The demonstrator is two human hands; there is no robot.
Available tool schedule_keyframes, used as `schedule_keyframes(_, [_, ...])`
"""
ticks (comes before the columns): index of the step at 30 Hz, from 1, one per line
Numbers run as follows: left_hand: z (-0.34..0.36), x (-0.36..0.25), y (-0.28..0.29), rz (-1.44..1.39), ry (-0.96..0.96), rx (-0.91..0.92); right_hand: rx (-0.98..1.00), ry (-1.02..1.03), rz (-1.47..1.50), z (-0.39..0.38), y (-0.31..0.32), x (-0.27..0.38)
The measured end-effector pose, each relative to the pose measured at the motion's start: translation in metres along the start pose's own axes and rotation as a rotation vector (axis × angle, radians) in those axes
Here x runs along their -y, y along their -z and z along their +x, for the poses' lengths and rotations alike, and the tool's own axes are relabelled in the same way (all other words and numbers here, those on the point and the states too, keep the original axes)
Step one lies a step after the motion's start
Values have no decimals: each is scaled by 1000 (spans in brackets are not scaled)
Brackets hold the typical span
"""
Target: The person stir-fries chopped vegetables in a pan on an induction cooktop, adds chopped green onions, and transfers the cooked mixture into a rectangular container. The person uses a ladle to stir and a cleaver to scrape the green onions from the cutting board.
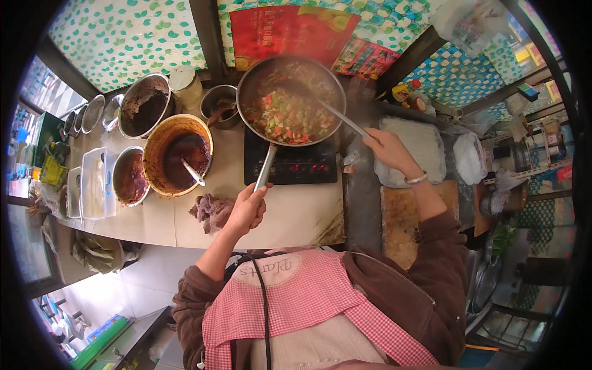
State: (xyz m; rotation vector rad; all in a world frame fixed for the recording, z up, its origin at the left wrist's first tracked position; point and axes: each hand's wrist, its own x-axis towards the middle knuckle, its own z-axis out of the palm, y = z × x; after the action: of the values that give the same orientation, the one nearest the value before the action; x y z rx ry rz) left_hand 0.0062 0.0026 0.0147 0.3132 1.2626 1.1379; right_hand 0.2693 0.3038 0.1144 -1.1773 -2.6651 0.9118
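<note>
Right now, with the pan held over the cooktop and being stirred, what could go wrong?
1. The round metal pan of chopped vegetables sits partly off the black induction cooktop, held by the left hand on its long handle; a slip in grip could tip it.
2. The right hand works the long metal ladle through rising steam, so a scald is possible.
3. The large brown bowl of dark red sauce stands close by and could be knocked.

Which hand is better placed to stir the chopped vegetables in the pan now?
Probably the right. The right hand grips the long ladle, whose bowl reaches into the pan of chopped vegetables. The left hand is closed on the pan handle, steadying it on the black cooktop.
</note>
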Motion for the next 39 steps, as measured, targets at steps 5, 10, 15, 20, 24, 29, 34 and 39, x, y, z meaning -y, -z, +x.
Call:
schedule_keyframes(5, [4, 0, -10, -18, -3, 25, -218, -9, -6, -18, -22, -51])
schedule_keyframes(10, [5, 5, -14, -31, -18, 3, 121, -520, 448, -55, -33, 13])
schedule_keyframes(15, [5, 7, -17, -36, -20, 1, 49, -200, 301, -85, -20, 32])
schedule_keyframes(20, [4, 7, -16, -42, -20, 2, 199, -136, 228, -107, -7, 24])
schedule_keyframes(24, [5, 6, -17, -41, -17, 15, 108, -45, -34, -98, -35, 0])
schedule_keyframes(29, [5, 6, -17, -42, -18, 16, -43, -25, 74, -45, -58, -18])
schedule_keyframes(34, [3, 6, -16, -52, -5, 1, -117, -10, 41, -23, -18, 11])
schedule_keyframes(39, [6, 8, -15, -24, -3, 14, -215, 26, -276, 41, -17, 23])
